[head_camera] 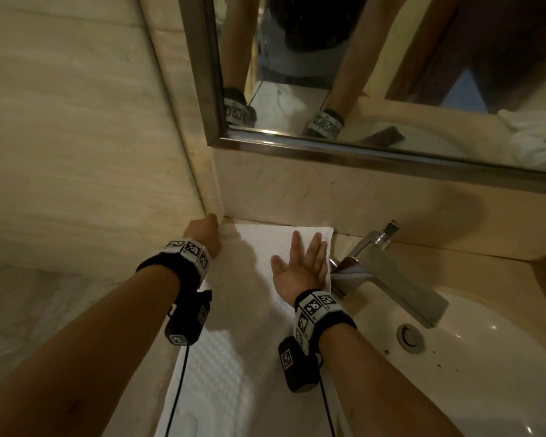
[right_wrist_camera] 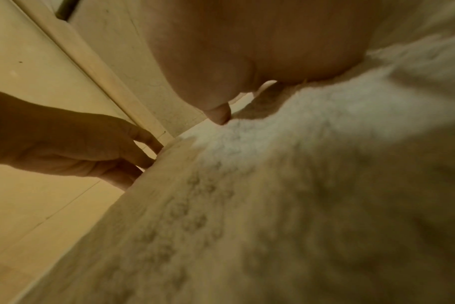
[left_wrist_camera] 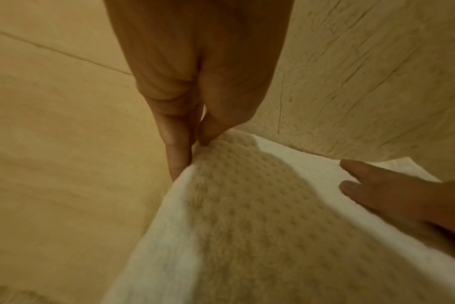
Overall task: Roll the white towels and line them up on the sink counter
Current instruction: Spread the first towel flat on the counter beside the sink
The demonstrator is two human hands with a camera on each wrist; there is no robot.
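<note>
A white waffle-textured towel (head_camera: 234, 342) lies spread flat as a long strip on the sink counter (head_camera: 454, 257), running from the back wall toward me. My left hand (head_camera: 207, 238) is at the towel's far left corner by the wall. In the left wrist view its thumb and fingers (left_wrist_camera: 177, 164) pinch the towel (left_wrist_camera: 247, 226) at its edge. My right hand (head_camera: 300, 266) lies flat on the towel's far right part, fingers straight and spread, close to the faucet. In the right wrist view the palm (right_wrist_camera: 247, 51) presses on the towel (right_wrist_camera: 299, 185).
A chrome faucet (head_camera: 388, 275) stands just right of the towel, with the sink basin (head_camera: 486, 373) and drain knob (head_camera: 408, 337) beyond. A marble wall (head_camera: 76, 121) bounds the left side. A mirror (head_camera: 360, 58) hangs above the backsplash and reflects more white cloth (head_camera: 536, 137).
</note>
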